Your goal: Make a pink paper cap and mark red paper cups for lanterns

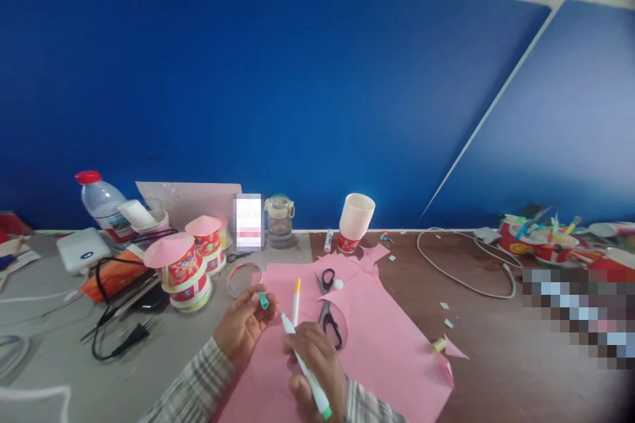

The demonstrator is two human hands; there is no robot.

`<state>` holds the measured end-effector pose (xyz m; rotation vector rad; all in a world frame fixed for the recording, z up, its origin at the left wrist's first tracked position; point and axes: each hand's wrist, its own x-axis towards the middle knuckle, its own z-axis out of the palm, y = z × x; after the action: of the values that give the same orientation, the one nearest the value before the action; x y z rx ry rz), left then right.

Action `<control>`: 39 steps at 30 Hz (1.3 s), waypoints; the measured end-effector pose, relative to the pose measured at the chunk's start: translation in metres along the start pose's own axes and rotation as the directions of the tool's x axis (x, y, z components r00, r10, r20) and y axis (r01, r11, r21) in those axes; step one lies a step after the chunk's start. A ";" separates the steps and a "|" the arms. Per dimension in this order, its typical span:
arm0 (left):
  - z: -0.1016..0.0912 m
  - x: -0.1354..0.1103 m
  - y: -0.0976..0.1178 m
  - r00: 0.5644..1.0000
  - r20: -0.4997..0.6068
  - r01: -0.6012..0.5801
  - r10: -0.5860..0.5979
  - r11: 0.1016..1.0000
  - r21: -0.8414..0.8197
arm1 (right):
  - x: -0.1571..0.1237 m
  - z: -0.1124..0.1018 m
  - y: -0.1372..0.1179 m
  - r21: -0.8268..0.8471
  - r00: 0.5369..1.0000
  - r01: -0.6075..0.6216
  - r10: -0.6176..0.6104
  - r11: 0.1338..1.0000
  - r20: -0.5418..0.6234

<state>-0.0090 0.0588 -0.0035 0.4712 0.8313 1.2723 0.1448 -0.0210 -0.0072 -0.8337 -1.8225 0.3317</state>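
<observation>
My left hand (242, 325) pinches a small green marker cap (263, 301) between thumb and fingers. In my right hand (320, 363) is a white marker (308, 373) with a green end, its bare tip pointing up toward the cap, a short gap apart. Both hands are over a large sheet of pink paper (391, 344). Just beyond the right hand, a marker with a yellow cap (296, 297) lies on the sheet. Beside it are black-handled scissors (327, 320), partly under a cut piece of pink paper.
Left stand two red paper-cup models with pink cone roofs (186, 271), near a black cable plug (131, 338) and a plastic bottle (104, 205). At the back are a water jar (280, 221), a glue stick (328, 240) and stacked paper cups (356, 218). A white cable (464, 287) lies right.
</observation>
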 end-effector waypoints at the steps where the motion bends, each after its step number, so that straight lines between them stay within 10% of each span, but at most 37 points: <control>1: 0.000 0.000 0.000 1.000 0.001 0.004 -0.004 1.000 0.002 | 0.001 -0.001 -0.001 0.000 1.000 0.002 -0.002 1.000 0.017; 17: 0.002 -0.012 -0.010 0.987 0.158 -0.030 0.010 0.992 0.124 | 0.009 -0.005 -0.006 -0.070 0.978 0.041 -0.026 0.997 0.207; 39: 0.002 -0.016 -0.004 0.976 0.215 0.000 -0.038 0.984 0.176 | 0.011 -0.003 -0.003 -0.137 0.996 -0.004 0.016 0.991 0.086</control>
<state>-0.0059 0.0426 -0.0009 0.7284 0.7625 1.1111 0.1445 -0.0158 0.0036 -0.9356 -1.9399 0.2546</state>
